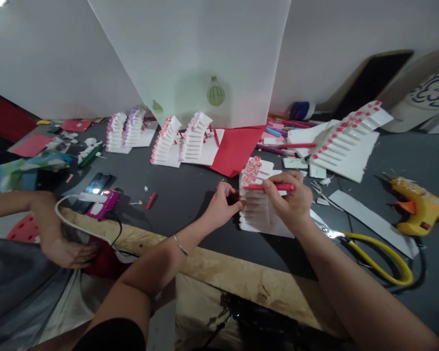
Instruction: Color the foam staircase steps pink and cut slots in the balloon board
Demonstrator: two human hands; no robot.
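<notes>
A small white paper staircase model (255, 214) stands in front of me, with red swirls drawn on the ends of its upper steps. My right hand (290, 197) is closed around a red marker pen (256, 186), whose tip meets the left side of the model. On the model's left edge, my left hand (225, 204) grips with thumb and bent fingers; part of its grasp is in shadow. Further right stands a larger white staircase model (346, 131) with red marks along its steps.
Several marked staircase models (164, 141) line the back beside red paper (237, 146). Yellow-handled scissors (380, 253) and a yellow glue gun (420, 204) lie at right. At left are a purple power adapter (104, 204), a phone (98, 183) and another person's hand (69, 251).
</notes>
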